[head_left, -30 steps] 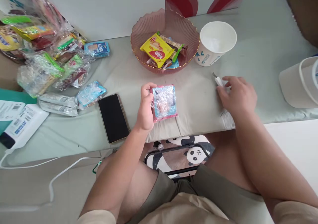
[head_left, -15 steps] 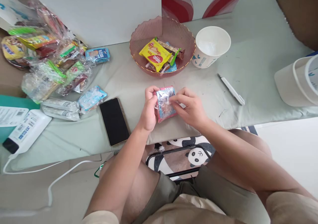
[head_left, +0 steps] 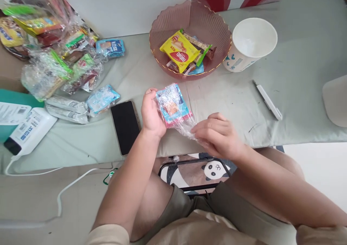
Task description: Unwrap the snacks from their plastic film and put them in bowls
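My left hand (head_left: pixel 150 113) grips a small blue-and-pink snack packet (head_left: pixel 172 105) wrapped in clear film, just above the table's front edge. My right hand (head_left: pixel 217 136) pinches a stretch of that clear plastic wrap (head_left: pixel 187 127), which runs taut from the packet down toward my lap. A pink ribbed bowl (head_left: pixel 168 20) behind the packet holds a yellow wafer pack (head_left: pixel 179 51) and several other snacks.
A black phone (head_left: pixel 125 126) lies left of my left hand. Wrapped snacks (head_left: pixel 54 64) pile at the left, with a white power bank (head_left: pixel 28 129) and cable. A white paper cup (head_left: pixel 251 44) and a white pen-like tool (head_left: pixel 268 100) sit at right.
My right hand left the pen-like tool, came to the packet, took hold of its clear wrap and pulled it down and to the right. The left hand kept its grip.
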The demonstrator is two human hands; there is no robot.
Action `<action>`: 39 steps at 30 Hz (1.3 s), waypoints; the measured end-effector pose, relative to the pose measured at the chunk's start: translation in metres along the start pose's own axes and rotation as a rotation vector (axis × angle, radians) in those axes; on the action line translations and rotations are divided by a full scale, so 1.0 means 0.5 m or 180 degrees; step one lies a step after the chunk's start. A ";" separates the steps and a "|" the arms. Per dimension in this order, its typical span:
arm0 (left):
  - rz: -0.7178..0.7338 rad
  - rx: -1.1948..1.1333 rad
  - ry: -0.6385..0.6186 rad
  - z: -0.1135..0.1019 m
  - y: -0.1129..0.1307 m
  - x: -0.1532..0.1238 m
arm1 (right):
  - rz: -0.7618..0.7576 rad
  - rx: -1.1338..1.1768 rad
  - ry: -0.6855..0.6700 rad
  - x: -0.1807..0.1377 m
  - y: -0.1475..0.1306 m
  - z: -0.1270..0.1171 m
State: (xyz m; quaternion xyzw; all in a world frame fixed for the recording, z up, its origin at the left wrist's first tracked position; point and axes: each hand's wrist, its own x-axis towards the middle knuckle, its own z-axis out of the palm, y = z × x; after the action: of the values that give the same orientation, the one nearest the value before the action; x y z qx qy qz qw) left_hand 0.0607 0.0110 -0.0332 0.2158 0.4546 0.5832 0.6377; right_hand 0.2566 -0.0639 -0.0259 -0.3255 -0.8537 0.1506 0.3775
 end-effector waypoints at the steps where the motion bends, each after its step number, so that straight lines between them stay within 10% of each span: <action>1: -0.0054 0.0010 -0.0007 -0.002 0.002 0.000 | -0.0043 0.0086 -0.0190 -0.002 -0.003 -0.003; 4: -0.0255 0.0070 -0.0146 -0.002 0.006 -0.009 | 0.0098 0.0431 -0.0531 -0.004 -0.003 -0.017; 9: -0.0859 0.0454 -0.1137 0.003 0.001 -0.037 | 0.1092 0.0129 0.0214 0.004 0.018 -0.024; 14: -0.1109 0.0962 -0.1816 0.004 -0.011 -0.057 | 0.1032 0.0037 0.0342 0.002 0.034 -0.003; 39: -0.1147 0.1729 -0.2264 -0.014 0.022 -0.042 | 0.2757 0.1017 0.0990 0.015 0.080 -0.043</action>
State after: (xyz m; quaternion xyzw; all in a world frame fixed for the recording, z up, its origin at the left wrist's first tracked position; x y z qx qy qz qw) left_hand 0.0510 -0.0083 -0.0210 0.4784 0.3743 0.2136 0.7651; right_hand 0.2863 -0.0287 -0.0276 -0.6074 -0.5395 0.3725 0.4485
